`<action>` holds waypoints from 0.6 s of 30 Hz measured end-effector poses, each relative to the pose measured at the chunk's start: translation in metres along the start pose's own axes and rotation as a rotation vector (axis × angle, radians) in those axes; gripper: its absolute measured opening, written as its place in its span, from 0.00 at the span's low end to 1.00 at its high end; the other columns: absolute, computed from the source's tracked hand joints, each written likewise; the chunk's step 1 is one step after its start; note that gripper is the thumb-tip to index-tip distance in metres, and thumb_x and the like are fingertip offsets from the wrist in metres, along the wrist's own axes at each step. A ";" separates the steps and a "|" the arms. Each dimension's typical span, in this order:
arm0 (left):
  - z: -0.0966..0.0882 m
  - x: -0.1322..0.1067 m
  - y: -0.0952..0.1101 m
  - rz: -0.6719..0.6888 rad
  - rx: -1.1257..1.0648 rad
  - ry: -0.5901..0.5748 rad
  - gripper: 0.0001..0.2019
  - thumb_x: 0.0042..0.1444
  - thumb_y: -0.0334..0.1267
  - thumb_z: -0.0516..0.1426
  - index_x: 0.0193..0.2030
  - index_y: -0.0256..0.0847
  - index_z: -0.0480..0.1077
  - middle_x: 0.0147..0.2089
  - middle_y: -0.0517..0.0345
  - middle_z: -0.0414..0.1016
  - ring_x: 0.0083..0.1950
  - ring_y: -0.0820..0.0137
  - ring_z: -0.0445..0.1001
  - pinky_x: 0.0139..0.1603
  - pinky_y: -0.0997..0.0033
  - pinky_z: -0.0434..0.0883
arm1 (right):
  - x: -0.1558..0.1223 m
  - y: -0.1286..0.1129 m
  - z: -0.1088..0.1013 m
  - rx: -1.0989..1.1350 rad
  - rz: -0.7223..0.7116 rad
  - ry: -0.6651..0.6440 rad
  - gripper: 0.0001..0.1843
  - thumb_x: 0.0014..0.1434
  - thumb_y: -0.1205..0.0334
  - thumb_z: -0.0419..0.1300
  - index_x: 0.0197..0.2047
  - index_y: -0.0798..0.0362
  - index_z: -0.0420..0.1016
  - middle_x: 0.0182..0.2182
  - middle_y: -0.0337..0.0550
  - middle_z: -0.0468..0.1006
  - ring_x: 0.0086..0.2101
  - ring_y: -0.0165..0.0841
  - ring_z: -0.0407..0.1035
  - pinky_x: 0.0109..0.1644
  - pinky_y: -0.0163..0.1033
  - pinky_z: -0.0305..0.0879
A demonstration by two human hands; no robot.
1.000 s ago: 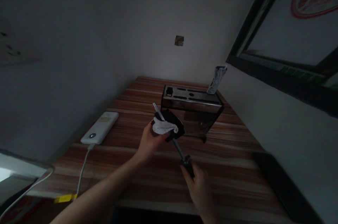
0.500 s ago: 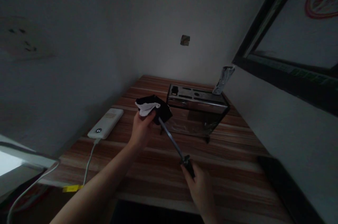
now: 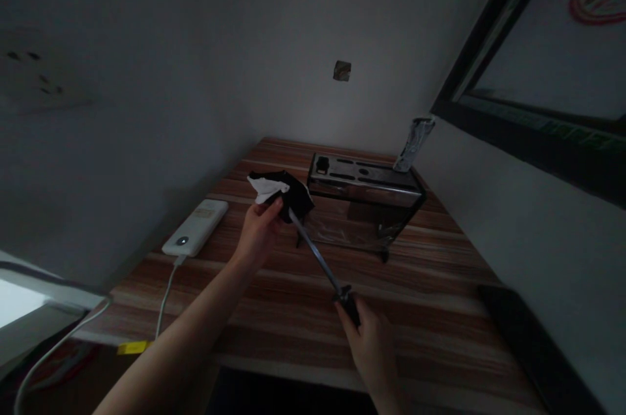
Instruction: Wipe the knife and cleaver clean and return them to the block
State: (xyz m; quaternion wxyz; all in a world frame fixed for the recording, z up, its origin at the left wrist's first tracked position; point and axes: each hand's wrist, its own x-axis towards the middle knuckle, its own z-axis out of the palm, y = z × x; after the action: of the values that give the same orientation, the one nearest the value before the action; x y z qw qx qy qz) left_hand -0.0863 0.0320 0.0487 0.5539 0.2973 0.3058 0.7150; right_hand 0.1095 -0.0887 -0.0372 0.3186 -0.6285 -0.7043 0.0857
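Observation:
My right hand is closed around the black handle of a sharpening steel, whose long metal rod slants up and to the left. At the rod's far end, my left hand pinches a black and white cloth. The cloth covers the tip of the rod, so the tip is hidden. Just behind and to the right of the cloth stands a knife block with a slotted metal top and see-through front. One handle wrapped in clear plastic sticks up from its right end.
A white power bank with a white cable lies on the left of the wood-grain table. A long dark object lies along the right edge. Walls close in the back and sides, with a dark frame at right.
My left hand and the cloth have shifted slightly left and up along the rod, toward its far end. The right hand holds the handle in nearly the same place.

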 end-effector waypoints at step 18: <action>-0.004 0.000 0.000 -0.058 -0.095 -0.069 0.05 0.47 0.34 0.63 0.32 0.37 0.74 0.35 0.59 0.79 0.38 0.72 0.76 0.43 0.75 0.71 | -0.001 0.003 -0.004 0.173 0.099 -0.021 0.25 0.57 0.40 0.51 0.35 0.53 0.76 0.26 0.46 0.81 0.28 0.38 0.76 0.31 0.35 0.66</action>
State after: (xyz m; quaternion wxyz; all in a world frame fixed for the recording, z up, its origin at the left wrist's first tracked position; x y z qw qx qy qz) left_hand -0.0891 0.0316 0.0460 0.5982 0.2862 0.2606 0.7017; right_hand 0.1140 -0.0901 -0.0361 0.3596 -0.6320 -0.6655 0.1684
